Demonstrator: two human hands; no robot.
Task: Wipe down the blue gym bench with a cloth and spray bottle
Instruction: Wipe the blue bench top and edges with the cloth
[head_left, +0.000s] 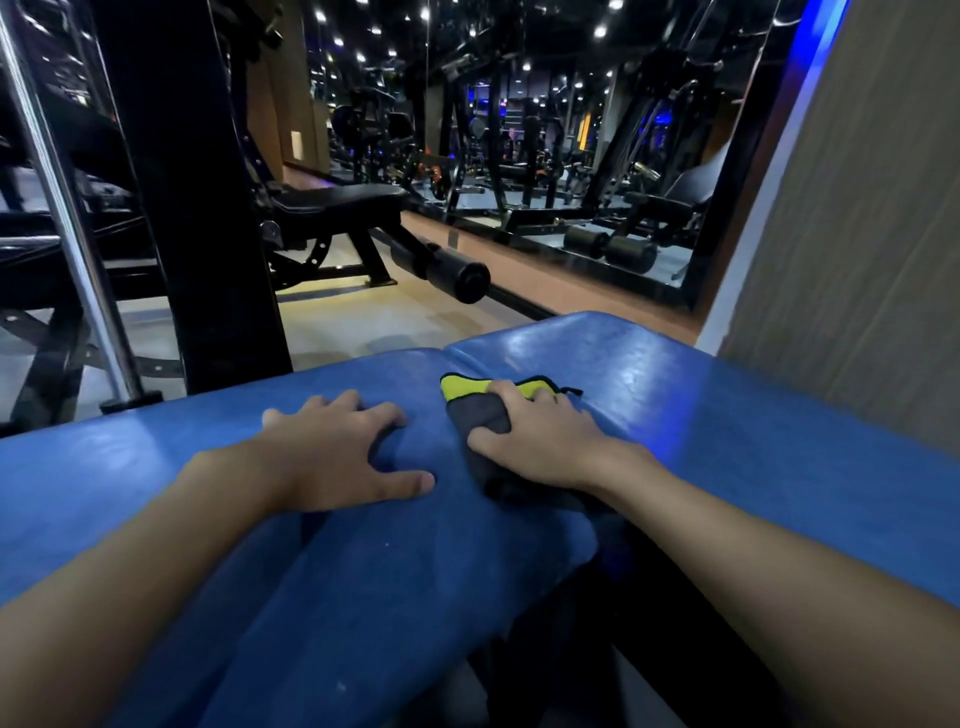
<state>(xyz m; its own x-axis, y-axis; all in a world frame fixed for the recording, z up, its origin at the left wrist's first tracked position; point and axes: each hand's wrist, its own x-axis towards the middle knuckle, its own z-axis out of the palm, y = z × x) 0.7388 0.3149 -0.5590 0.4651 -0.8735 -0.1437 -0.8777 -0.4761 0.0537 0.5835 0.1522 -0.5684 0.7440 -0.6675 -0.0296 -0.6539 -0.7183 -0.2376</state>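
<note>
**On the blue pad: cloth down, wiping in hand**

Across the blue worktop (753, 441), both arms reach forward from the near edge. The right grip (540, 441) lies over the cloth (480, 415), a grey one with a yellow-green border, fingers bent over its far side and thumb hooked round the grey fold, so the cloth is grasped and pressed to the vinyl just right of the seam (447, 358) between two pads. The left grip (337, 452) holds nothing: fingers spread and arched, tips braced on the pad just beside the cloth. No spray bottle is in view.

The step looks like the wipe itself. To do it well, I would flatten the cloth under the whole palm, since a bunched wad cleans only a narrow track. Long overlapping strokes along the pad would suit, with steady downward pressure. The seam deserves a pass of its own, a fingertip pushing the cloth into the groove where grime collects. The bracing grip should shift aside before each stroke, or its patch goes unwiped. Dull, dusty-looking vinyl near the front edge suggests that area needs attention too.
</note>
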